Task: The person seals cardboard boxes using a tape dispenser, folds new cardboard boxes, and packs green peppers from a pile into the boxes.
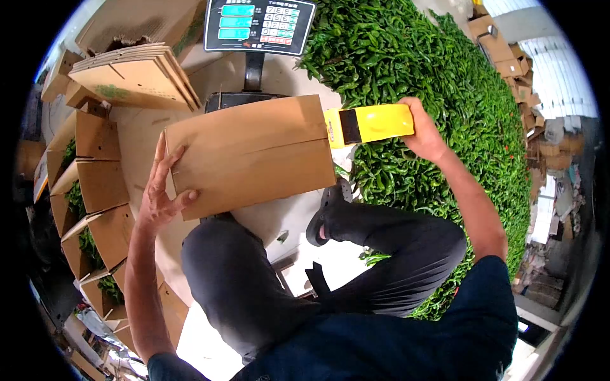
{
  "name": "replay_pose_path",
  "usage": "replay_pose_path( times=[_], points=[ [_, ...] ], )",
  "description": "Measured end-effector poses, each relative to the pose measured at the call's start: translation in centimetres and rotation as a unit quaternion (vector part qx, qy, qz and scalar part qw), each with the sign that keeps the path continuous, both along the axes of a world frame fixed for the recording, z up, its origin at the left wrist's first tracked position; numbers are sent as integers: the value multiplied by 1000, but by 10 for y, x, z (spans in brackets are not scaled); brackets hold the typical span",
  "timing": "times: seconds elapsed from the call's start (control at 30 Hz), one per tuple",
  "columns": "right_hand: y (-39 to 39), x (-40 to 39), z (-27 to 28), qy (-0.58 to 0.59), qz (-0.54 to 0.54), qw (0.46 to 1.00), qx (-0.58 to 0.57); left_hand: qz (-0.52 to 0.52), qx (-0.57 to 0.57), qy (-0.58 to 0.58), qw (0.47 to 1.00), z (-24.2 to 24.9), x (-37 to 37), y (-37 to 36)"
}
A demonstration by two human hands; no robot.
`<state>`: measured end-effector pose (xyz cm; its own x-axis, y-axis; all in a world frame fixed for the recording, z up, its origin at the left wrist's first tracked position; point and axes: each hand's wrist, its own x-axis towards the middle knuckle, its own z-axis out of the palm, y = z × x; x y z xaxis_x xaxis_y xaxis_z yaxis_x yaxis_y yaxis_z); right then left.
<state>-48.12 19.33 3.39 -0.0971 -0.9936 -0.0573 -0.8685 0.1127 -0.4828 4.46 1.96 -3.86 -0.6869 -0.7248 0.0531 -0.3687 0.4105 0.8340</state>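
A brown cardboard box (248, 155) lies across my lap front, its closed broad face toward me with a seam running along it. Against its left end my left hand (159, 190) grips the edge, thumb on the broad face and fingers along the side. My right hand (424, 130) is wrapped round the far end of a yellow tape dispenser (384, 122). The dispenser's head touches or nearly touches the box's right end, by the seam. Its tape cannot be made out.
Behind the box stands a weighing scale with a lit display (259, 25). Green peppers (438, 178) form a large heap on the right. Flattened cartons (136, 76) lean at the upper left. Open boxes (101, 184) holding peppers line the left side.
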Motion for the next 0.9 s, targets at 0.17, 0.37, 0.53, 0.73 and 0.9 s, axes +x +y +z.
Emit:
replay_pose_path(
  times=[0.17,0.37,0.53,0.73,0.9],
  points=[
    [-3,0,32,29,11,999,18,-3,2,-23,1000,2,1,1],
    [10,8,-15,17,-29,990,136,4,3,-39,999,4,1,2],
    [24,24,-84,-79,-50,992,88,-14,-172,-237,956,32,-9,5],
    [16,41,-175,-171,7,985,14,-125,-306,-350,876,54,-75,23],
    [10,73,-221,-215,-15,976,-17,-299,-289,-201,887,49,-179,27]
  ],
)
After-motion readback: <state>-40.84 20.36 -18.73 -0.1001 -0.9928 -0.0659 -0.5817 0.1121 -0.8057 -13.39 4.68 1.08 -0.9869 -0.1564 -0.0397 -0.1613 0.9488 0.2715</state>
